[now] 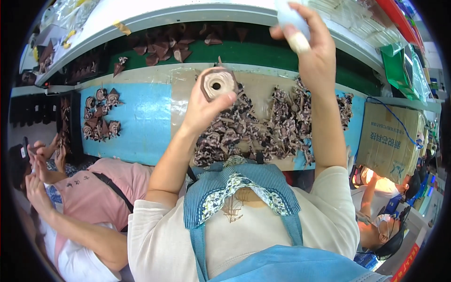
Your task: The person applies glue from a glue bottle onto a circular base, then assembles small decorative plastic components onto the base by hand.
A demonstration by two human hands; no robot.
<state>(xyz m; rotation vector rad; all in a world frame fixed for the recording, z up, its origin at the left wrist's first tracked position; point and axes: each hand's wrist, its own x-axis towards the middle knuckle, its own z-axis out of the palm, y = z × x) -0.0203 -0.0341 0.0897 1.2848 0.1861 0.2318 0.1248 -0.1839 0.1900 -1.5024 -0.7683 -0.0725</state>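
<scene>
Over the worktop (143,117): hexagonal piece (226,81) held

The brown-and-cream hexagonal piece, pierced at its centre, is clamped in the left hand's grip (202,110) near heaped scraps (230,136). A slightly blurred, pale rounded object (292,16) is clamped in the right hand's grip (317,49) near the shelf (211,17).

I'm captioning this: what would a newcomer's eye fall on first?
Probably the brown-and-cream bits heaped across the table's middle and right. At their upper left, the left hand holds a layered piece with a dark hole. At the top, the right hand grips a whitish object.
</scene>
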